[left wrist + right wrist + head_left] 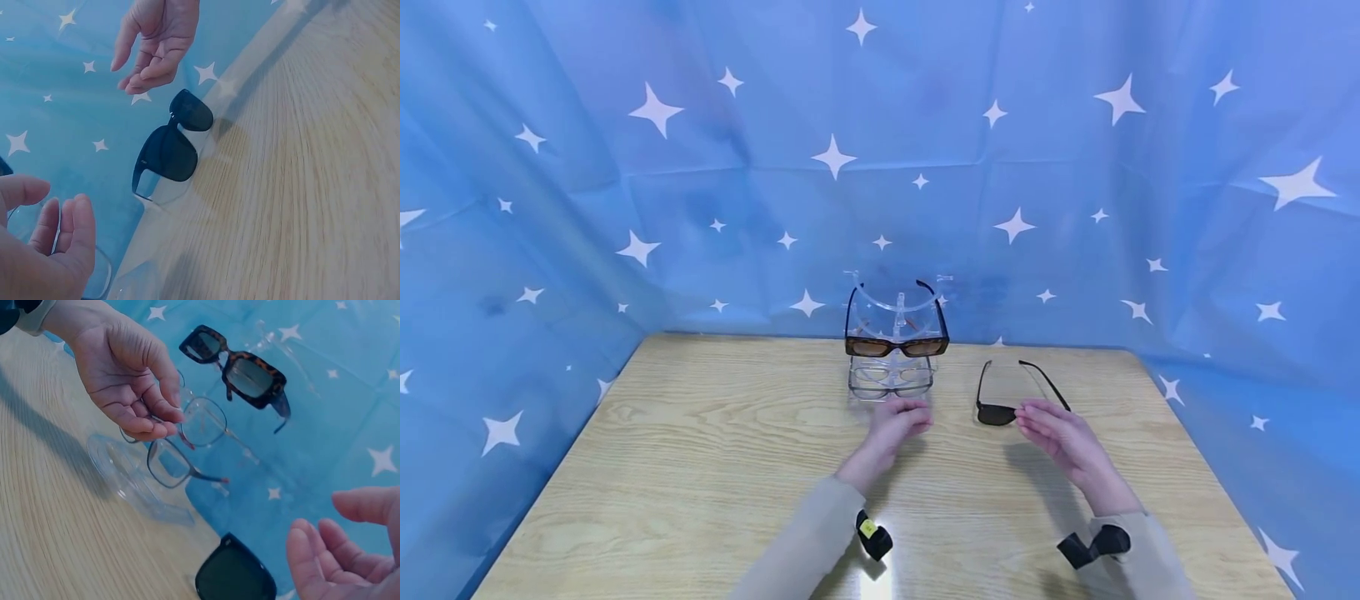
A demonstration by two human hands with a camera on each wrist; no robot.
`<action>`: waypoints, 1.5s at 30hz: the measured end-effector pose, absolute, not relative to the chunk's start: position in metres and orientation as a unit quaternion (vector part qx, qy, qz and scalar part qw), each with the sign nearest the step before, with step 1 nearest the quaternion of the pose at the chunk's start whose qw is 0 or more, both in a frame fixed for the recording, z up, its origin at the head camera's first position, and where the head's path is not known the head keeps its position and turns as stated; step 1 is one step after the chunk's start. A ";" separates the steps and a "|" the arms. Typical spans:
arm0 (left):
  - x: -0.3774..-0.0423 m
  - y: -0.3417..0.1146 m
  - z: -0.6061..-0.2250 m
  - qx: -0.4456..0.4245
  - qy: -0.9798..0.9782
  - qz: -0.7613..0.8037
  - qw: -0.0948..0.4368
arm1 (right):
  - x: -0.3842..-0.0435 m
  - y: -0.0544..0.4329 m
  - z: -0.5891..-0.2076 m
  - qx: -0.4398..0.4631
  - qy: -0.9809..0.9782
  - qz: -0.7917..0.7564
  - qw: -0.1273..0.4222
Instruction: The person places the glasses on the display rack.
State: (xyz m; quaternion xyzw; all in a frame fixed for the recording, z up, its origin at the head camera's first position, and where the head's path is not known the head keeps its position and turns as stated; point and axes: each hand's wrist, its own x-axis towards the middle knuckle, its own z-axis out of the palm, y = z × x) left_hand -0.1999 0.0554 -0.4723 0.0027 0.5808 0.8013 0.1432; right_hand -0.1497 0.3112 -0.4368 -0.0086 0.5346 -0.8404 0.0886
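Note:
My left hand (891,429) is in front of a clear plastic glasses stand (900,310), fingers loosely bent with nothing between them. Black sunglasses (996,415) lie on the table to the right of the stand, arms unfolded toward the back. Over their right lens hovers my right hand (1063,437); in the left wrist view a gap shows between that hand and the sunglasses (172,153). Tortoiseshell sunglasses (256,378) sit high on the stand. Below them are two thin-framed eyeglasses, one round (204,422) and one squarer (169,464), partly behind my left hand.
A light wood table (700,483) carries everything. Behind and beside it hangs a blue cloth (760,200) with white stars. The stand's clear base (137,481) rests on the table near its back edge. An upper tier of the stand (855,279) holds no glasses.

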 end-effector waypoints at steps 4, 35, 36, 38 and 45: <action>-0.200 0.063 -0.472 0.018 0.590 0.793 0.147 | -0.150 0.317 -0.439 0.008 0.538 -0.839 0.083; -0.237 0.131 -0.484 -0.056 0.617 0.756 0.209 | -0.156 0.376 -0.454 0.140 0.566 -0.810 -0.055; -0.237 0.133 -0.484 -0.059 0.617 0.756 0.211 | -0.157 0.377 -0.455 0.149 0.566 -0.809 -0.055; -0.237 0.137 -0.486 -0.061 0.620 0.751 0.217 | -0.158 0.379 -0.457 0.166 0.566 -0.806 -0.052; -0.235 0.148 -0.488 -0.082 0.623 0.743 0.229 | -0.161 0.381 -0.458 0.173 0.590 -0.789 -0.009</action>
